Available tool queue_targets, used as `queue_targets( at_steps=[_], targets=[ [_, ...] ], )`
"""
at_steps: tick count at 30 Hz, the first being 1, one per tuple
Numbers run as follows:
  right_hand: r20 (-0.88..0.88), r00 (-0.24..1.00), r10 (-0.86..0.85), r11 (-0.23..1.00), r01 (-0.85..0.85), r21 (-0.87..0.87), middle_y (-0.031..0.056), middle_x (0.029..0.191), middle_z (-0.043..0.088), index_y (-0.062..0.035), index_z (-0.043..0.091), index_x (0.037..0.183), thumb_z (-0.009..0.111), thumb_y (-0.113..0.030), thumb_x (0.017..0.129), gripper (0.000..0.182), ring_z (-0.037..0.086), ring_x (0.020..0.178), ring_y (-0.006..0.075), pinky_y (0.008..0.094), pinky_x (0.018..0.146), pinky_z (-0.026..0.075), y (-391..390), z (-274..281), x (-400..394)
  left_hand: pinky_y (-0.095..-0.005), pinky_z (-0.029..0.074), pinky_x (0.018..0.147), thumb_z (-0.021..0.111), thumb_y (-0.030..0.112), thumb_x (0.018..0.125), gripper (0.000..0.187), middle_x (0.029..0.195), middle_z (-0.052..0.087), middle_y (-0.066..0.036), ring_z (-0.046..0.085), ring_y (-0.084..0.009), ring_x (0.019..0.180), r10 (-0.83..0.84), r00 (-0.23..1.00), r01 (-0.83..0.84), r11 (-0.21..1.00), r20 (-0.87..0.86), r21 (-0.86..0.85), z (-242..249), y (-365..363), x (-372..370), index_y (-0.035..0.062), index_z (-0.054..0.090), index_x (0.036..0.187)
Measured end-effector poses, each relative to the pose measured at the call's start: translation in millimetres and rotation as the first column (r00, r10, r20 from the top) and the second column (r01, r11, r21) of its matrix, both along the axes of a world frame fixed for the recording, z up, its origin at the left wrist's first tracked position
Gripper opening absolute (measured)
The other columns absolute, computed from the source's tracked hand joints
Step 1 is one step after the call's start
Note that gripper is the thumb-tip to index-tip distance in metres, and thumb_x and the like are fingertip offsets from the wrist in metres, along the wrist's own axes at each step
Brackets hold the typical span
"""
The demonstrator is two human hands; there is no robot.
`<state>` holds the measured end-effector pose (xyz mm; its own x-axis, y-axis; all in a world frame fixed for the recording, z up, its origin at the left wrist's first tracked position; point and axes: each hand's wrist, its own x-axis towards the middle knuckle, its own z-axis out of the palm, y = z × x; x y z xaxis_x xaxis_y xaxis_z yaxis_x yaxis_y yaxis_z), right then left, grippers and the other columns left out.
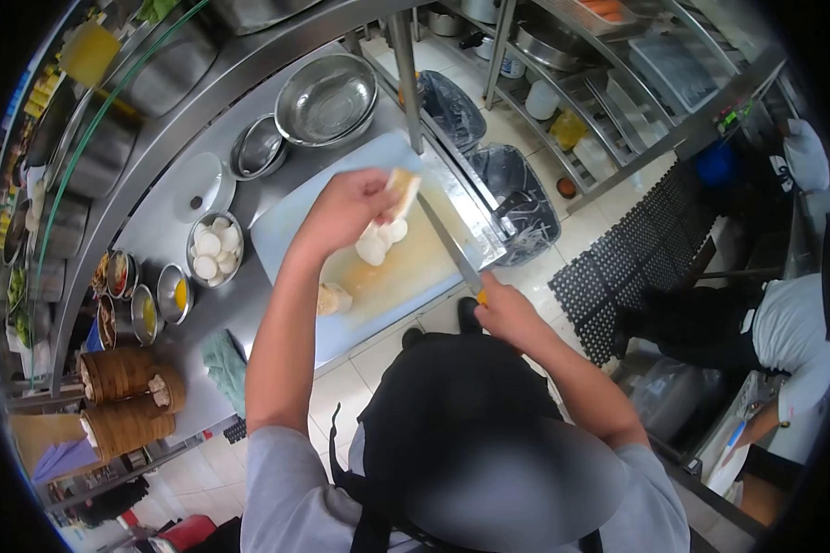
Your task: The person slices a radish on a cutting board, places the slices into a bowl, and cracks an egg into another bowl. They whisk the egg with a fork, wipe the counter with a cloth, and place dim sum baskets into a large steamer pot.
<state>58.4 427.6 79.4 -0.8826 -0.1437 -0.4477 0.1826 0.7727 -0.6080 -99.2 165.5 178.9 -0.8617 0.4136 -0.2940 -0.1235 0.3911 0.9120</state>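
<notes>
My left hand (352, 205) is closed on a pale block with a golden-brown face (402, 187), lifted over the far part of the cutting board (281, 226). My right hand (507, 311) grips the yellow handle of a long kitchen knife (450, 241), whose blade slants up and left across the board's right side, its tip close to the block. Just below my left hand lies a small pile of white round slices (375, 247). Nearer to me, a tan-and-white chunk (334, 298) rests on the board, partly beside my left forearm.
Left of the board stand a bowl of white slices (214, 249), metal bowls (326, 97) and small bowls with yellow liquid (175, 292). A green cloth (223, 367) and bamboo steamers (129, 419) sit nearer. Lined bins (516, 203) are beyond the right edge; another person (793, 327) works at right.
</notes>
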Motion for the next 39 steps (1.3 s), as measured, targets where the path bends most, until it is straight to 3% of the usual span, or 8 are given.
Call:
queue_targets(
  at_steps=[3,5,15,22,26,28,35,39],
  targets=[
    [-0.035,0.999,0.03,0.999,-0.029,0.023,0.0336,0.087,0.066,0.005,0.044,0.121,0.059,-0.014,0.085,0.043,0.065,0.088,0.0503,0.0558,0.08,0.05,3.6,-12.2,-2.8,-0.0284,0.052,0.074,0.07,0.02,0.092,0.036,0.093,0.07,-0.009,0.064,-0.0146,0.076,0.003,0.996,0.017,0.974,-0.089,0.227,27.5,32.7,-23.8,-0.0031,0.065,0.119],
    [-0.029,0.997,0.072,0.997,-0.071,0.027,0.0338,0.087,0.066,0.0049,0.044,0.121,0.059,-0.014,0.085,0.043,0.064,0.088,0.0507,0.0562,0.08,0.05,1.1,-12.8,-4.1,-0.0319,0.053,0.082,0.071,0.023,0.092,0.042,0.108,0.07,-0.011,0.065,-0.0177,0.089,-0.025,0.825,-0.017,0.997,-0.565,-0.069,36.4,24.9,-30.8,-0.0005,0.063,0.125],
    [0.044,0.995,0.086,0.996,-0.086,0.014,0.0357,0.096,0.064,0.0032,0.043,0.121,0.058,-0.015,0.086,0.042,0.062,0.094,0.0525,0.0557,0.083,0.049,0.0,12.4,-19.7,-0.0294,0.049,0.092,0.071,0.009,0.088,0.049,0.122,0.061,-0.004,0.058,-0.0147,0.106,0.249,0.961,-0.269,0.942,-0.119,-0.203,-39.8,-160.8,97.5,0.007,0.055,0.135],
    [-0.032,0.987,0.159,0.979,-0.153,0.132,0.0326,0.095,0.065,0.0014,0.043,0.12,0.056,-0.014,0.086,0.039,0.062,0.096,0.0505,0.0559,0.084,0.049,-3.1,4.7,-22.4,-0.0473,0.047,0.102,0.082,0.021,0.077,0.066,0.135,0.057,-0.018,0.054,-0.0362,0.125,0.334,0.636,-0.618,0.761,-0.696,-0.2,-135.8,-78.4,163.2,0.0038,0.053,0.134],
    [-0.098,0.981,0.168,0.981,-0.157,0.111,0.032,0.094,0.065,-0.0005,0.043,0.12,0.056,-0.014,0.086,0.038,0.062,0.094,0.0503,0.0563,0.083,0.049,-21.0,27.7,-24.6,-0.0501,0.045,0.102,0.081,0.026,0.078,0.067,0.129,0.058,-0.02,0.052,-0.0386,0.123,0.404,0.76,-0.581,0.773,-0.51,-0.255,-104.1,-65.0,144.9,-0.0012,0.053,0.132],
    [-0.117,0.968,0.224,0.973,-0.214,0.09,0.03,0.086,0.065,-0.0017,0.042,0.118,0.056,-0.014,0.087,0.037,0.064,0.087,0.0497,0.0567,0.078,0.05,-36.1,46.7,-22.4,-0.047,0.046,0.099,0.08,0.027,0.08,0.066,0.125,0.057,-0.02,0.055,-0.0396,0.116,0.075,0.898,-0.381,0.627,-0.434,-0.68,-79.7,-62.1,141.0,-0.0031,0.051,0.131],
    [-0.19,0.824,0.534,0.843,-0.502,0.195,0.0234,0.072,0.066,0.0024,0.045,0.112,0.052,-0.005,0.084,0.029,0.067,0.071,0.0444,0.0544,0.067,0.053,-82.4,43.7,-21.7,-0.0465,0.048,0.096,0.078,0.024,0.078,0.062,0.123,0.054,-0.019,0.054,-0.0389,0.113,0.219,0.813,-0.538,0.639,-0.54,-0.55,-104.8,-62.9,146.5,-0.0016,0.05,0.127],
    [-0.183,0.803,0.567,0.82,-0.53,0.217,0.0225,0.071,0.066,0.0029,0.046,0.111,0.051,-0.004,0.084,0.028,0.068,0.07,0.0428,0.0532,0.066,0.053,-94.1,43.9,-18.2,-0.0464,0.048,0.095,0.074,0.014,0.079,0.047,0.12,0.052,-0.019,0.052,-0.0382,0.112,0.05,0.677,-0.448,0.82,-0.734,-0.357,-112.5,-83.3,147.1,0.0009,0.054,0.119]
  ],
)
